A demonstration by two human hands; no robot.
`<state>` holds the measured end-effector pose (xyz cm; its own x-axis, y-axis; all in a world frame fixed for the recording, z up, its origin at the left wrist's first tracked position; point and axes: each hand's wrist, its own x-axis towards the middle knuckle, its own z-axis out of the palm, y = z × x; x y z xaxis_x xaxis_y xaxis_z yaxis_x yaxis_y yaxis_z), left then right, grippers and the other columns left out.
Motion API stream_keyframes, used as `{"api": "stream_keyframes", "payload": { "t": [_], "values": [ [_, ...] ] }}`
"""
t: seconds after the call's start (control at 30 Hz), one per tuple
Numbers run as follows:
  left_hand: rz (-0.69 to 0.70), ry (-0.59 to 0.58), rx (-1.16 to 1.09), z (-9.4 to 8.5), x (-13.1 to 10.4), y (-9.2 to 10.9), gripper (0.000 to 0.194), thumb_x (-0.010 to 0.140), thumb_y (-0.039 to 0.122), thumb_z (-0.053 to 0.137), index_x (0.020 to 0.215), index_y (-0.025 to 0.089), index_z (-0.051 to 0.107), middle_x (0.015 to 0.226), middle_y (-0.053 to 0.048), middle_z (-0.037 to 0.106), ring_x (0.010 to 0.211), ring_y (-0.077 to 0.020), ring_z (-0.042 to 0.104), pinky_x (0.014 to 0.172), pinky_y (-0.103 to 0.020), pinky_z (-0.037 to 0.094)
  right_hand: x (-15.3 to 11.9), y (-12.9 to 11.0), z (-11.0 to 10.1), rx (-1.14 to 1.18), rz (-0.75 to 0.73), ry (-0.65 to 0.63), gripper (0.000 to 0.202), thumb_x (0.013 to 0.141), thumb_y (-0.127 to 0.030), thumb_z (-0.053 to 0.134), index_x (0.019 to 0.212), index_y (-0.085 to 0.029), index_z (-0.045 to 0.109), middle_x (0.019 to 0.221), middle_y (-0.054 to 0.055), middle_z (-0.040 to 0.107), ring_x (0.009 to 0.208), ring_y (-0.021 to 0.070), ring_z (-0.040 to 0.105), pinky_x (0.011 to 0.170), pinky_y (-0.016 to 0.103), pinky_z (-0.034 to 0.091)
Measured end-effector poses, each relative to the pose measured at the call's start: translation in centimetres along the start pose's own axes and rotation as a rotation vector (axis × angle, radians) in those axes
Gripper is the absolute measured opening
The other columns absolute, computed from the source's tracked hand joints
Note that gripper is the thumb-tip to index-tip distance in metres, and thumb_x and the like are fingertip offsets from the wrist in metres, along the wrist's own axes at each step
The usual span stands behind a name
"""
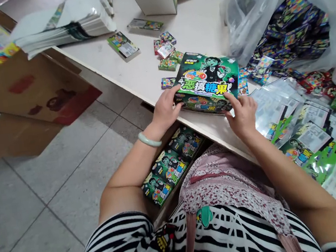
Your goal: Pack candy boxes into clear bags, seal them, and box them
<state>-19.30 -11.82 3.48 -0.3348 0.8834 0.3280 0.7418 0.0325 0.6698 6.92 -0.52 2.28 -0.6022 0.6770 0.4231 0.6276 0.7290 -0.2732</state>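
At the near edge of the desk (134, 70) we've got both hands on a green candy box (207, 82), which sits flat right at the rim. Our left hand (165, 109) presses its fingers (173, 95) against the box's left end, and our right hand (244, 114) has its fingers (230, 100) laid on the front right corner, so we're gripping it from both sides, neither hand closed into a fist. The lid looks shut from here, so by our reckoning this one is filled and about ready. Down below the desk edge, a carton (174, 165) already holds a row of matching green boxes, with room that seems left for more. And plenty remains: small candy packs (167, 54) lie scattered behind the box, a clear plastic bag (285, 20) on the right is heaped with more, and flat green pouches (309, 138) are spread beside our right arm. We'd call it well under way, far from finished.
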Motion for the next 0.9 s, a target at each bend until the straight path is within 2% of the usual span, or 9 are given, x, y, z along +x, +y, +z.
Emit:
{"api": "stream_keyframes", "payload": {
  "t": [0.13,0.23,0.37,0.47,0.6,0.77,0.9],
  "values": [
    [-0.023,0.023,0.045,1.2,-0.6,-0.8,0.055,0.086,0.027,0.063,0.139,0.022,0.051,0.127,-0.012,0.056,0.121,-0.0308,0.054,0.109,-0.042,0.044,-0.6,0.2,0.9,-0.017,0.012,0.020,0.056,0.095,-0.038,0.046,0.151,-0.042,0.041,0.111,0.012,0.055,0.107,0.0349,0.051,0.095,0.057,0.040],
    [-0.029,0.050,0.050,1.6,-1.0,-1.3,0.055,0.088,0.032,0.064,0.140,0.021,0.051,0.124,-0.013,0.055,0.120,-0.0305,0.053,0.109,-0.041,0.044,-0.7,-0.1,0.6,-0.066,0.049,-0.047,0.053,0.096,-0.037,0.046,0.149,-0.038,0.047,0.118,0.012,0.053,0.111,0.0350,0.049,0.097,0.055,0.039],
    [0.044,0.083,0.161,2.0,-1.1,-2.3,0.052,0.092,0.041,0.061,0.140,0.022,0.053,0.115,-0.013,0.056,0.112,-0.0280,0.056,0.103,-0.039,0.048,-0.4,-0.2,0.5,-0.122,0.104,-0.127,0.051,0.094,-0.032,0.049,0.144,-0.033,0.053,0.122,0.012,0.050,0.115,0.0341,0.047,0.098,0.053,0.038],
    [0.133,0.091,0.251,2.0,-1.0,-3.2,0.051,0.098,0.048,0.050,0.142,0.023,0.050,0.111,-0.011,0.057,0.103,-0.0245,0.059,0.094,-0.037,0.052,-0.2,0.1,1.1,-0.052,0.123,-0.040,0.048,0.089,-0.026,0.058,0.136,-0.031,0.060,0.118,0.011,0.050,0.113,0.0308,0.048,0.098,0.051,0.037],
    [0.220,0.120,0.295,2.2,-0.8,-3.7,0.054,0.100,0.052,0.042,0.142,0.018,0.049,0.109,-0.013,0.058,0.103,-0.0249,0.060,0.092,-0.038,0.053,-0.3,0.4,2.0,0.029,0.105,0.065,0.044,0.087,-0.025,0.060,0.131,-0.033,0.061,0.115,0.008,0.050,0.110,0.0276,0.048,0.098,0.049,0.037],
    [0.231,0.117,0.271,2.5,-0.9,-3.8,0.053,0.100,0.052,0.043,0.141,0.020,0.049,0.110,-0.013,0.057,0.103,-0.0256,0.060,0.093,-0.040,0.053,-0.9,0.6,2.2,0.088,0.127,0.063,0.043,0.088,-0.025,0.057,0.130,-0.033,0.061,0.117,0.009,0.049,0.112,0.0289,0.048,0.098,0.050,0.038],
    [0.248,0.133,0.245,2.4,-1.1,-3.9,0.050,0.101,0.049,0.043,0.142,0.022,0.048,0.106,-0.010,0.057,0.097,-0.0224,0.061,0.090,-0.038,0.054,-0.8,1.0,1.6,0.127,0.118,0.034,0.043,0.088,-0.024,0.056,0.130,-0.033,0.062,0.121,0.009,0.048,0.115,0.0300,0.048,0.101,0.053,0.040]
  ]
}}
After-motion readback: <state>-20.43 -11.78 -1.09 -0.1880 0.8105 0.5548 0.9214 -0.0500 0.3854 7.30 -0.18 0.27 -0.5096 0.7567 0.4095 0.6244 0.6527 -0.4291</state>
